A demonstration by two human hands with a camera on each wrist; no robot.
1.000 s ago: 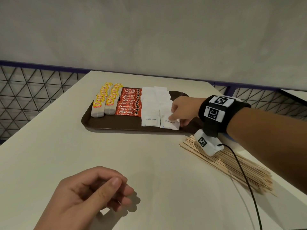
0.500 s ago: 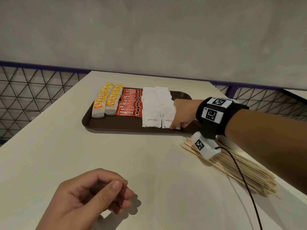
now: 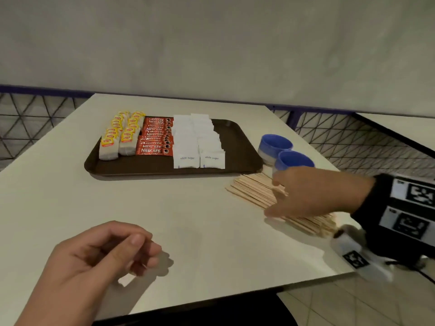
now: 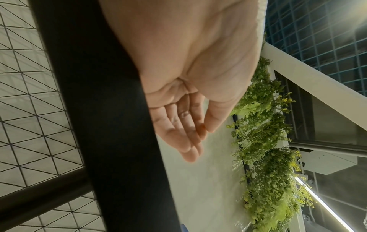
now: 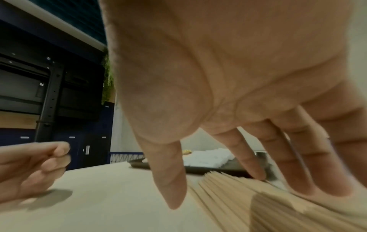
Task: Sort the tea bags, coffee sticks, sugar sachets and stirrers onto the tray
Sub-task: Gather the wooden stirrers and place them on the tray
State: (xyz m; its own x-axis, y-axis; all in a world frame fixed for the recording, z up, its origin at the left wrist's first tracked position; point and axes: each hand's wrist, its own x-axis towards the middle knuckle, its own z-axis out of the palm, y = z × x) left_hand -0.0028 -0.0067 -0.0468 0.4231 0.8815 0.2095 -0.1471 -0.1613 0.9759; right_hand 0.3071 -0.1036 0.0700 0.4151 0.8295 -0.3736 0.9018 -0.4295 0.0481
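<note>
right hand point(image 3: 315, 191) over the stirrers point(image 3: 256, 191) on table beside the tray point(image 3: 242, 147), fingers point(image 5: 256, 158) spread, straight, fingertips reaching the pile. left hand point(image 3: 94, 262) idle, loosely curled, holds nothing.

Counts: 1 tray point(image 3: 240, 147). Tea bags point(image 3: 118, 137): 2 rows, approx 6–7 each, overlapping so exact no. unclear. Coffee sticks point(image 3: 156, 137): 1 stack, approx 8–9 visible. Sugar sachets point(image 3: 199, 142): 2 rows, no. unclear. Stirrers point(image 3: 254, 189): 1 pile, too many to count. Blue cups point(image 3: 276, 144): 2. Hands: 2.
</note>
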